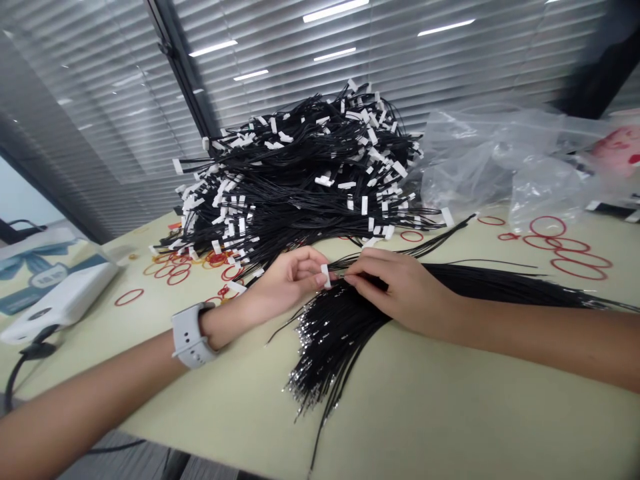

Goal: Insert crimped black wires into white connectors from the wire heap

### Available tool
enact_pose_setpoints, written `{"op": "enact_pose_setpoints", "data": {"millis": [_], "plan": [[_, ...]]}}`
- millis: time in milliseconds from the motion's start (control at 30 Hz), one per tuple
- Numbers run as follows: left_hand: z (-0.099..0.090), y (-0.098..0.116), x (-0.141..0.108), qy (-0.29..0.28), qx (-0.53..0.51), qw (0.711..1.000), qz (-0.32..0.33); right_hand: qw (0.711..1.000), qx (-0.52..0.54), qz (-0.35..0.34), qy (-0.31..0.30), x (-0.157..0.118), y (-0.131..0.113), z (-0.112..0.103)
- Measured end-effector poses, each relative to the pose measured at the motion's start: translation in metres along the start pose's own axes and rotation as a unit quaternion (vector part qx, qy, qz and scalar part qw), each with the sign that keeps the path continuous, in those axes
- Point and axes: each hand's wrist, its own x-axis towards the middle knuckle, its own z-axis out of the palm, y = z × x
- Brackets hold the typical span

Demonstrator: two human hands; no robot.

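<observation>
Sitting between hands (pixel 399 288), white connector (pixel 326 276), wires (pixel 343 330) below

A hand could slide over the near side of the counter (pixel 475 413), in front of the right hand (pixel 407 290) and its arm. There is room between the left arm (pixel 115 377) and the bunch of black wires (pixel 345 327) too, but one long wire (pixel 317 443) pokes out across the front. The two hands nearly meet, so the gap is tiny. Behind them, a big pile of wires (pixel 310 173) blocks the way. Plastic bags (pixel 480 167) block the back right.
</observation>
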Motion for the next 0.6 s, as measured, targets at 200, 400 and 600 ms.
{"op": "enact_pose_setpoints", "data": {"millis": [200, 400, 600], "plan": [[-0.0019, -0.0012, 0.0012, 0.012, -0.039, 0.999, -0.015, 0.994, 0.043, -0.056, 0.084, -0.0011, -0.0023, -0.0031], [-0.0039, -0.0029, 0.0027, -0.005, -0.048, 0.999, -0.011, 0.996, 0.044, -0.067, 0.042, -0.0018, -0.0022, -0.0022], [-0.0036, -0.0013, 0.0016, -0.005, -0.054, 0.999, -0.006, 0.996, 0.079, 0.039, 0.025, -0.0022, 0.0017, 0.0043]]}}
